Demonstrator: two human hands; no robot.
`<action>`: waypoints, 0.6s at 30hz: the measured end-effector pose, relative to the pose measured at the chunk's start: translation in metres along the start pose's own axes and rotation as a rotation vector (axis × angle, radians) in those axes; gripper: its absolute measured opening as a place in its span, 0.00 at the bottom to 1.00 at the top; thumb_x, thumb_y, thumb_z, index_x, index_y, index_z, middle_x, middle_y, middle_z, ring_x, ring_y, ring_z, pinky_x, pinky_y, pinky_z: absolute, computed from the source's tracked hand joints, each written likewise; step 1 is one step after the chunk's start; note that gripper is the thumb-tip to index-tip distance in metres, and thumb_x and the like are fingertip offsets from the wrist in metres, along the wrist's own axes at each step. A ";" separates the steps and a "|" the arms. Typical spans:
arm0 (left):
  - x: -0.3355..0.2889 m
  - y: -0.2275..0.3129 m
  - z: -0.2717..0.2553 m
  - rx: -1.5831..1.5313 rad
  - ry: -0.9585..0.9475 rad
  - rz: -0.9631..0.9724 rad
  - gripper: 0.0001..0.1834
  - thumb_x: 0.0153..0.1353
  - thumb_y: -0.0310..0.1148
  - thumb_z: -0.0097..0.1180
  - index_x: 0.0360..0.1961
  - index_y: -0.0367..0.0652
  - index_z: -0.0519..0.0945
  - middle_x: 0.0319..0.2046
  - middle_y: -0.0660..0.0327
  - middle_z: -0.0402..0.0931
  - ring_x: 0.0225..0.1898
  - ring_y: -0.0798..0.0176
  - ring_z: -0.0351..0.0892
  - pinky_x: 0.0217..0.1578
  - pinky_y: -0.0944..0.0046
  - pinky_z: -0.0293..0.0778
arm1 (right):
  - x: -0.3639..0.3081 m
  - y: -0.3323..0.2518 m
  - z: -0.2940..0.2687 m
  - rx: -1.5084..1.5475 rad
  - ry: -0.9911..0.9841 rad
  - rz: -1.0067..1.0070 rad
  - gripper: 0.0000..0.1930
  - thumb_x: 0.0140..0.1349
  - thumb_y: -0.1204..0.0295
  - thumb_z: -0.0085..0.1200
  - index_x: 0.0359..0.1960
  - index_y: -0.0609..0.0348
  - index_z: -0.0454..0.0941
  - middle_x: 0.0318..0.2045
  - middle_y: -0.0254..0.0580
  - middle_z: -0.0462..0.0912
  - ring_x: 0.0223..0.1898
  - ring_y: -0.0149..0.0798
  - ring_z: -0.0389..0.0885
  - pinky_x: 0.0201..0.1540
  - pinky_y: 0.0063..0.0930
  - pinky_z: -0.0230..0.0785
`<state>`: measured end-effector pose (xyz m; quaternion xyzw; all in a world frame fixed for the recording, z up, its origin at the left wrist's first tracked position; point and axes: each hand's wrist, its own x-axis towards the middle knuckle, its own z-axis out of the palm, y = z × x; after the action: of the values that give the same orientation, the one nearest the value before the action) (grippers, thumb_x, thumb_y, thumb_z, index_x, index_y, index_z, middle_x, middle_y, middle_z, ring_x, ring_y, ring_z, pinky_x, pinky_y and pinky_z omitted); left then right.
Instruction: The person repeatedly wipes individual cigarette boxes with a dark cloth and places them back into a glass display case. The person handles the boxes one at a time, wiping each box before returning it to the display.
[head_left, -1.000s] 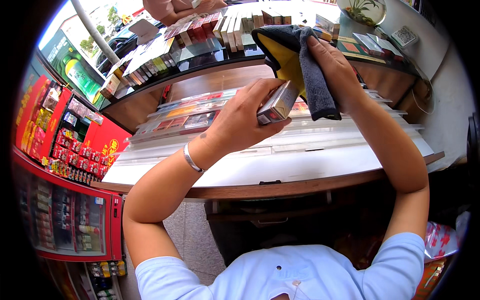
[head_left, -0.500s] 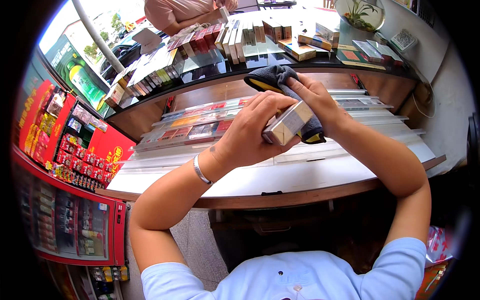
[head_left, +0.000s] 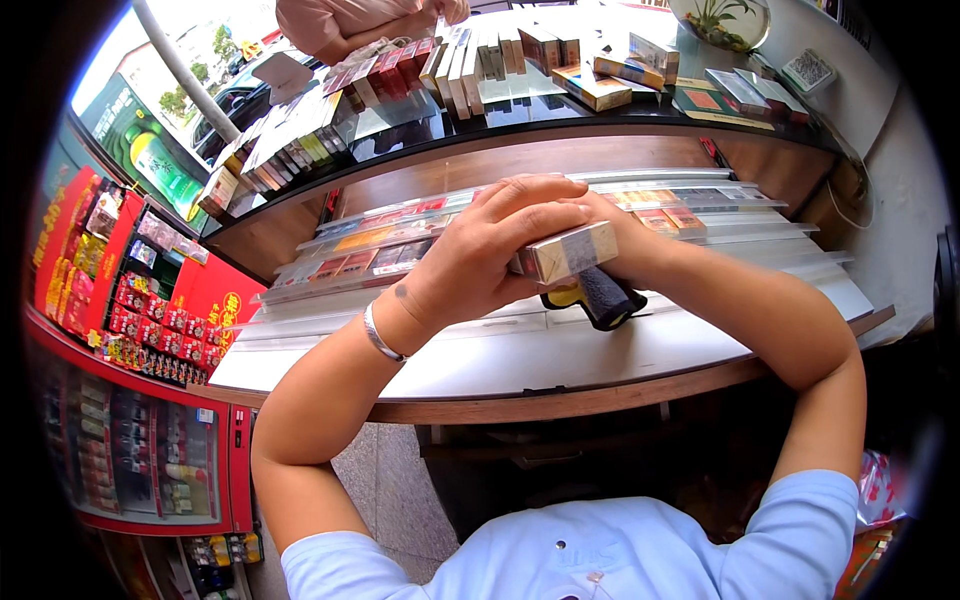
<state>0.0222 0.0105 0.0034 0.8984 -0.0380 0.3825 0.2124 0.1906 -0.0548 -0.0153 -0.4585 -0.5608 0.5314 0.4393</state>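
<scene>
My left hand point(head_left: 495, 235) is closed round a pale, cream-coloured cigarette pack point(head_left: 566, 253) with a greyish band, its end toward me. Partly behind it, my right hand point(head_left: 627, 240) grips a dark grey cloth point(head_left: 607, 298) with a yellow underside. The cloth hangs below the pack, and most of my right fingers are hidden by the left hand and the pack. Both hands are together above a sloping white display shelf point(head_left: 480, 350) with clear dividers and rows of flat packs point(head_left: 375, 258).
Beyond the shelf, a black glass counter point(head_left: 400, 140) carries several standing packs point(head_left: 455, 75) and lying boxes point(head_left: 592, 88). Another person point(head_left: 345, 25) is at its far side. A fishbowl point(head_left: 722, 22) stands back right. On the left are a red snack rack point(head_left: 215, 290) and a glass-fronted red cabinet point(head_left: 235, 470).
My right hand has drawn in behind the left, and the cloth has swung from above the pack to below it. The left hand now lies flatter over the pack.
</scene>
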 end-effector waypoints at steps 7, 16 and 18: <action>-0.004 0.012 -0.011 -0.021 -0.153 -0.572 0.24 0.56 0.25 0.57 0.54 0.40 0.67 0.40 0.57 0.74 0.42 0.68 0.76 0.37 0.67 0.75 | 0.001 -0.037 -0.036 0.272 0.409 -0.319 0.20 0.70 0.58 0.41 0.44 0.65 0.73 0.29 0.38 0.79 0.26 0.26 0.79 0.23 0.18 0.74; -0.003 0.008 -0.014 0.096 0.080 -0.419 0.14 0.48 0.28 0.66 0.36 0.34 0.78 0.30 0.51 0.81 0.30 0.56 0.82 0.33 0.62 0.76 | -0.018 -0.042 -0.015 -0.738 0.310 -0.583 0.20 0.69 0.56 0.43 0.35 0.64 0.73 0.28 0.41 0.74 0.29 0.33 0.73 0.32 0.25 0.66; -0.003 0.006 -0.015 -0.125 0.119 -0.435 0.14 0.50 0.29 0.66 0.36 0.35 0.78 0.31 0.55 0.81 0.30 0.64 0.80 0.33 0.65 0.76 | -0.020 -0.045 -0.026 -0.539 0.310 -0.487 0.18 0.68 0.57 0.46 0.36 0.63 0.74 0.26 0.38 0.74 0.24 0.27 0.70 0.26 0.21 0.65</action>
<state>0.0090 0.0105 0.0127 0.8464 0.1456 0.3767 0.3471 0.2175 -0.0704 0.0303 -0.4857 -0.6995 0.1696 0.4960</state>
